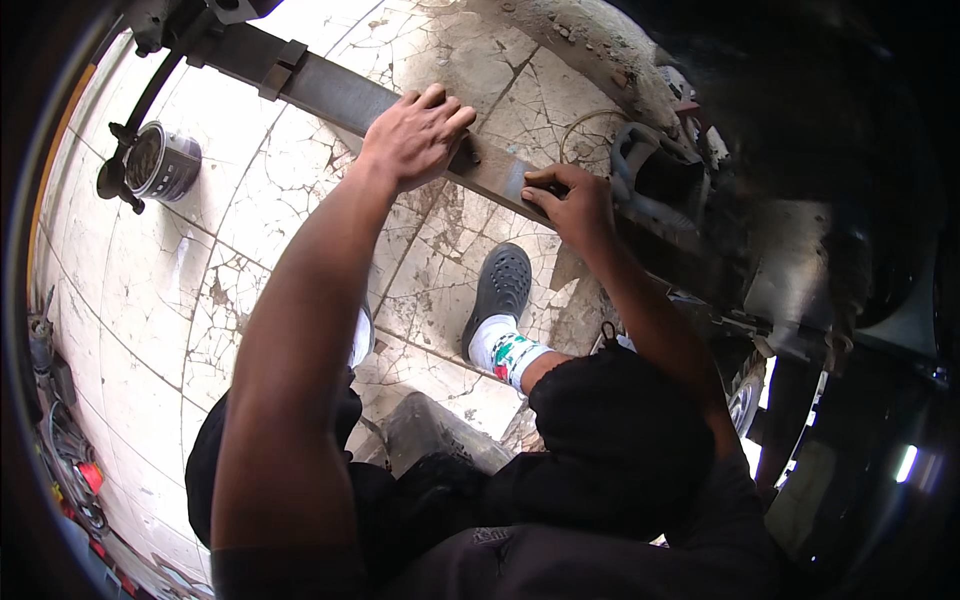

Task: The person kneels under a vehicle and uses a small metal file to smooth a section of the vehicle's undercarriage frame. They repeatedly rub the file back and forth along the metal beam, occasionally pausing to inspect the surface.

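Long flat dark steel bar (pixel 340 95), a stack of leaves like a vehicle spring, runs from the upper left across the cracked pale tile floor (pixel 170 290) toward the dark machinery (pixel 700 210) at the right, where its far end is lost in shadow. In the head view, the left hand (pixel 415 135) lies palm down on top of the bar near its middle, fingers spread a little and curled over the far edge. The right hand (pixel 572 200) grips the bar just beside the machinery, fingers together and bent over the top edge, thumb underneath and out of sight.

Well apart at the upper left, a small round metal tin (pixel 160 162) lies tipped on the floor beside a curved black rod (pixel 135 120); its mouth faces the rod and its contents cannot be made out.

Below the bar, a grey perforated clog (pixel 498 290) with a white patterned sock (pixel 510 352) rests on the tiles. Dark trousers (pixel 590 440) hide the rest of the legs. Tools at the lower left edge (pixel 70 450) are blurred and cut off by the rim.
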`<state>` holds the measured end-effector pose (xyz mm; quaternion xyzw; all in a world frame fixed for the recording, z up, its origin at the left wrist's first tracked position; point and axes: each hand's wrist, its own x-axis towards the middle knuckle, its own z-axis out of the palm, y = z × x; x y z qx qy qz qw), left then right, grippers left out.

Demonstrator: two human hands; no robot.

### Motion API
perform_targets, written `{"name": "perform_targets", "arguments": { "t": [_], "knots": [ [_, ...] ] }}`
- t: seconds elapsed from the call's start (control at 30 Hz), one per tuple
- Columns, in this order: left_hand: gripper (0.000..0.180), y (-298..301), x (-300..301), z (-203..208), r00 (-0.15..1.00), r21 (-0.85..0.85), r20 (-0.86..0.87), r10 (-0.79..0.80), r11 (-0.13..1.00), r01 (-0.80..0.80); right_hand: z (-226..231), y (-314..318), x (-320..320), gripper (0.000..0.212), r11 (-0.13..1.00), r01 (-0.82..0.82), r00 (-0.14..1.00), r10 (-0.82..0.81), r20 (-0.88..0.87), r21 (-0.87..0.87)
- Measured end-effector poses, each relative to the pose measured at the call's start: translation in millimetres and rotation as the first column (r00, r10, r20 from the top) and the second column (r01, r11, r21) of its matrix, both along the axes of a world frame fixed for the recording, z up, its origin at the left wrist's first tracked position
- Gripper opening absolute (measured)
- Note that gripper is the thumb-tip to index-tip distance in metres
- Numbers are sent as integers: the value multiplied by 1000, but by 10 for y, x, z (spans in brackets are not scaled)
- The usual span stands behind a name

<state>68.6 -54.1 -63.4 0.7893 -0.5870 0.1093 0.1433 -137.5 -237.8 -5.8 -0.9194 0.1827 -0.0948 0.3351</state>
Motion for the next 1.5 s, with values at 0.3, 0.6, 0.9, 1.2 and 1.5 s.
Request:
{"name": "perform_targets", "arguments": {
  "t": [0.3, 0.6, 0.9, 1.2, 1.5],
  "knots": [
    [60, -117, -112, 344, 965, 454, -76, 250, 870, -190, -10, -43, 1, 18, 1000, 18, 998, -17, -58, 15],
    [56, -241, -66, 352, 912, 467, -228, 342, 860, -206, 1, -89, 138, 19, 993, 51, 998, -48, 28, -108],
    [39, -260, -61, 355, 938, 487, -155, 309, 850, -199, 104, -15, 155, 20, 990, -16, 1000, 14, -13, -140],
    [49, -247, -83, 362, 915, 416, -199, 352, 875, -246, 94, 24, 82, 22, 997, -40, 996, 35, -88, -65],
    [56, -213, -44, 241, 913, 359, -199, 356, 893, -270, 84, 190, 67, 21, 994, -98, 995, 97, -9, -39]
  ]
}}
